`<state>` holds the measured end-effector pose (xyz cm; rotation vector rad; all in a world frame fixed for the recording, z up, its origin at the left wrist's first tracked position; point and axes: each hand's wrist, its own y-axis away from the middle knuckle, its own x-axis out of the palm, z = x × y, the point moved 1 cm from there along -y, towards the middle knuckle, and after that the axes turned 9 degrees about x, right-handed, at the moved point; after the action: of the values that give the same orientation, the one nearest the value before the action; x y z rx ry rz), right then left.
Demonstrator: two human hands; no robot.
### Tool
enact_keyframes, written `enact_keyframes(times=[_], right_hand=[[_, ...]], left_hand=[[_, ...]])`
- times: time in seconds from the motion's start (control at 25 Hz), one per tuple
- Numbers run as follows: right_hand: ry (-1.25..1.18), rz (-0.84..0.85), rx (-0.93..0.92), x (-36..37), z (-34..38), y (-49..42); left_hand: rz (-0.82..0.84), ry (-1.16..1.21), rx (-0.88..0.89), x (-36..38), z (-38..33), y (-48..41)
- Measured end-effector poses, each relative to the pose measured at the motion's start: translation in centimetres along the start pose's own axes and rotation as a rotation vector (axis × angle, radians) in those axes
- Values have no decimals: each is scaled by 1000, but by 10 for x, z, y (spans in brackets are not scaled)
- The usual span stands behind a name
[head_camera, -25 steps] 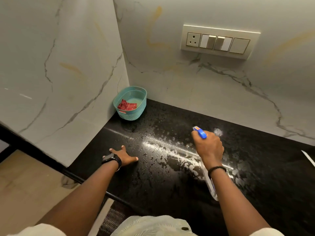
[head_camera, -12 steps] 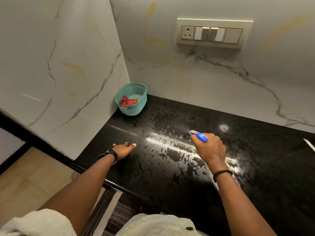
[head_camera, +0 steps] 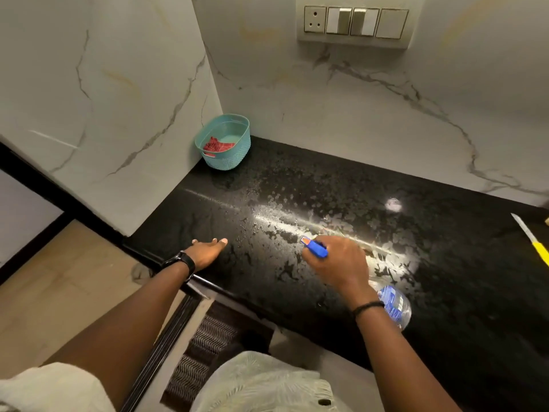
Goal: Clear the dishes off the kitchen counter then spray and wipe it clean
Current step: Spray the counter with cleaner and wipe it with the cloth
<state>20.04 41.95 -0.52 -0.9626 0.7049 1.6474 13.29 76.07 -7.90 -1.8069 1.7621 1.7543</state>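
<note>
The black stone counter (head_camera: 463,263) is wet with droplets and foamy patches across its middle. My right hand (head_camera: 338,263) grips a clear spray bottle (head_camera: 393,307) with a blue nozzle (head_camera: 315,248), held low over the counter with the nozzle pointing left. My left hand (head_camera: 208,252) rests flat on the counter near its front left edge, fingers straight. No dishes are in view.
A teal basket (head_camera: 230,162) with a red cloth (head_camera: 215,145) inside sits in the back left corner. A knife with a yellow handle (head_camera: 531,236) lies at the right edge. Marble walls rise behind and to the left, with a switch panel (head_camera: 356,20) above.
My right hand has brought the spray bottle nearer to me and lower over the counter. My left hand has stayed in about the same spot on the counter.
</note>
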Motion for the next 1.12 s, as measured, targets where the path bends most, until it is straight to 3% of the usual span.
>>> enact_keyframes(times=[0.2,0.32,0.44,0.6,0.72,1.12], right_hand=[[154,134,-307,34,16,32],[202,238,-354,42,23,35],[251,240,-279,37,17,33],[210,23,-47,18,-7,24],[258,-1,34,12,-15,23],[127,-102,235,-14,-36,21]], left_hand=[[6,36,-43,5,1,4],[30,55,-57,-11,-8,0],[59,125,-44,-27,-12,-6],[59,193,-21,-25,-23,-7],[29,175,12,-18,-20,-7],[2,-152,85,34,-12,13]])
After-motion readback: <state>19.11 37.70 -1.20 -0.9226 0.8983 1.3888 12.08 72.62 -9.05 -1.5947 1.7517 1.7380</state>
